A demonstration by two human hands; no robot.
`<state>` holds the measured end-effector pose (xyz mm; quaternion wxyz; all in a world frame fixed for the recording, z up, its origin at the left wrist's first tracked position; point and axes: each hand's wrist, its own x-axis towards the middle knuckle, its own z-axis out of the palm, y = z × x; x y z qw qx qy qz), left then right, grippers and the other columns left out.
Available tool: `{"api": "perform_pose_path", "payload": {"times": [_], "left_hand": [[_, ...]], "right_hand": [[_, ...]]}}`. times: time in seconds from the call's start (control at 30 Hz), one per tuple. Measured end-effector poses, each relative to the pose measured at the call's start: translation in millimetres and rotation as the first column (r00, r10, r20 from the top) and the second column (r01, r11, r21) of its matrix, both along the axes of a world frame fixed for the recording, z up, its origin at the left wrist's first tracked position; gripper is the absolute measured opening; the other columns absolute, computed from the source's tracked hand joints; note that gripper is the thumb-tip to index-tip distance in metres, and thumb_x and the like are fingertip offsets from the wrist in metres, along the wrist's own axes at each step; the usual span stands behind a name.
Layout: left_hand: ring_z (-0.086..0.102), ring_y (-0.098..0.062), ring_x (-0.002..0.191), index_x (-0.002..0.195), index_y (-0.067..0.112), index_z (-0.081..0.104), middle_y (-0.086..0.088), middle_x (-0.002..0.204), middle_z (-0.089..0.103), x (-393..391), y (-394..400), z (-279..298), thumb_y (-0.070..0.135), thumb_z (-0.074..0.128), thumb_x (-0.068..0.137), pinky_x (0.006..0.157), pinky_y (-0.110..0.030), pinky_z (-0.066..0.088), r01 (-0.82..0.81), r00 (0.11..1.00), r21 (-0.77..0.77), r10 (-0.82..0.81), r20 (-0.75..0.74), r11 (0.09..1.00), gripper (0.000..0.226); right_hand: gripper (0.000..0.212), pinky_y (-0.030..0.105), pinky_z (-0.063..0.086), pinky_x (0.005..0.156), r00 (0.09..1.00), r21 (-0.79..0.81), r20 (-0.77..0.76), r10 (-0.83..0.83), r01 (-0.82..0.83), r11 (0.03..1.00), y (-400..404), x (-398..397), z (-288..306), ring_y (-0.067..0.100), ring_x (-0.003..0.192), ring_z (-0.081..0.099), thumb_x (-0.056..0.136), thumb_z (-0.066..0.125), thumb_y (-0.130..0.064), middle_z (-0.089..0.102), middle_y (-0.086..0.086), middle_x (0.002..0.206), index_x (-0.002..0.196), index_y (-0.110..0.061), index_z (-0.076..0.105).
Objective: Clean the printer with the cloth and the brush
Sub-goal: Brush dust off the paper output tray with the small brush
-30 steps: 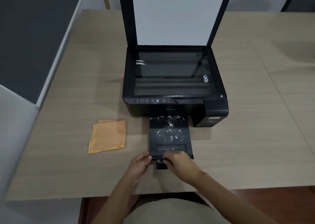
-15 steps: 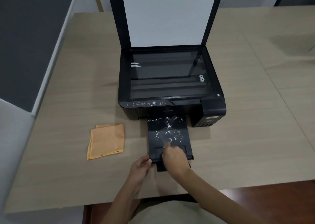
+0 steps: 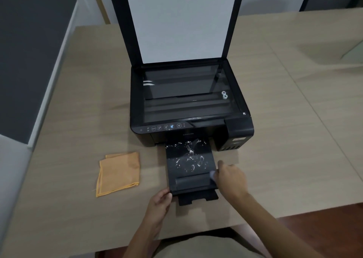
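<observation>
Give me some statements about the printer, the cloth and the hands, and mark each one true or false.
1. The printer has its lid raised. True.
2. The cloth lies on the scanner glass. False: it lies folded on the table, left of the output tray.
3. The output tray carries white specks. True.
4. The left hand holds the cloth. False: it rests at the tray's front left corner.
5. The right hand is at the tray's right edge. True.
</observation>
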<state>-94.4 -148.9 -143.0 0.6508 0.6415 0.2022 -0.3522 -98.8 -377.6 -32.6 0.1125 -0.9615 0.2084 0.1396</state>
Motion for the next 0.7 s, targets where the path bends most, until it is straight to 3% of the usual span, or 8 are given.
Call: {"api": "perform_pose_path", "payload": {"times": [0.1,0.17,0.23,0.27,0.37,0.5,0.6,0.7], "left_hand": [[0.068,-0.009,0.082,0.117,0.005,0.063,-0.009,0.103,0.072,-0.8,-1.1,2.5,-0.001,0.050,0.096,0.067,-0.013,0.052,0.000,1.000,-0.016,0.000,-0.005,1.000,0.025],[0.067,-0.011,0.077,0.116,0.000,0.064,-0.010,0.099,0.073,-0.3,-0.1,2.8,-0.003,0.050,0.096,0.066,-0.015,0.051,0.000,1.000,-0.020,0.001,0.010,1.000,0.025],[0.068,-0.011,0.080,0.113,0.002,0.067,-0.010,0.099,0.075,0.7,0.4,4.1,-0.003,0.050,0.096,0.073,-0.019,0.052,0.020,0.999,-0.002,-0.020,0.026,1.000,0.025],[0.067,-0.014,0.082,0.114,0.003,0.067,-0.012,0.102,0.074,1.7,0.6,4.8,-0.001,0.051,0.096,0.077,-0.024,0.051,0.026,0.999,0.005,-0.026,0.023,1.000,0.025],[0.061,-0.006,0.064,0.109,0.006,0.067,-0.011,0.094,0.071,1.4,-0.4,7.9,0.000,0.051,0.096,0.060,-0.016,0.046,0.001,1.000,0.020,-0.001,0.004,1.000,0.021],[0.064,-0.013,0.084,0.111,0.008,0.065,-0.009,0.101,0.072,2.5,-2.4,11.9,0.000,0.052,0.095,0.071,-0.021,0.048,-0.017,1.000,0.022,0.018,-0.008,1.000,0.022],[0.066,-0.006,0.074,0.112,0.004,0.064,-0.012,0.099,0.072,2.8,-1.8,12.8,-0.002,0.052,0.095,0.063,-0.015,0.049,-0.011,1.000,0.029,0.011,0.007,1.000,0.022],[0.064,-0.006,0.068,0.109,0.006,0.066,-0.004,0.088,0.073,1.4,-1.3,13.3,-0.002,0.052,0.095,0.057,-0.013,0.048,-0.007,1.000,0.016,0.007,0.011,1.000,0.021]], "right_hand": [[0.026,0.037,0.047,0.068,0.999,0.135,-0.037,0.039,-0.034,0.990,32.2,6.3,-3.0,0.035,0.090,0.064,0.095,0.047,-0.028,0.069,0.019,0.097,0.101,-0.006,0.060],[0.022,0.031,0.044,0.064,0.998,0.365,-0.003,0.060,-0.055,0.929,69.9,13.3,-2.5,0.034,0.086,0.065,0.094,0.050,-0.024,0.070,0.020,0.091,0.095,-0.005,0.061],[0.019,0.032,0.043,0.063,0.996,0.474,0.067,0.057,-0.082,0.877,88.8,22.3,2.8,0.034,0.082,0.063,0.093,0.049,-0.019,0.068,0.020,0.087,0.089,-0.004,0.060],[0.018,0.034,0.043,0.064,0.993,0.470,0.091,0.069,-0.104,0.877,88.9,26.2,2.5,0.035,0.081,0.061,0.093,0.048,-0.018,0.067,0.021,0.087,0.090,-0.003,0.059],[0.018,0.032,0.040,0.064,0.984,0.445,-0.002,0.181,-0.161,0.881,72.8,29.2,-0.7,0.036,0.087,0.062,0.089,0.049,-0.015,0.067,0.023,0.090,0.089,-0.003,0.062],[0.019,0.034,0.042,0.068,0.987,0.411,0.037,0.159,-0.160,0.897,54.5,32.6,-0.1,0.035,0.088,0.060,0.090,0.051,-0.018,0.069,0.019,0.091,0.088,-0.005,0.065],[0.018,0.032,0.042,0.066,0.961,0.452,-0.019,0.274,-0.237,0.860,58.6,35.9,1.5,0.032,0.082,0.059,0.089,0.053,-0.017,0.069,0.019,0.090,0.083,-0.005,0.065],[0.018,0.035,0.046,0.071,0.976,0.439,0.013,0.218,-0.201,0.876,61.5,38.5,-0.6,0.033,0.086,0.061,0.091,0.051,-0.019,0.068,0.019,0.090,0.087,-0.007,0.064]]}}
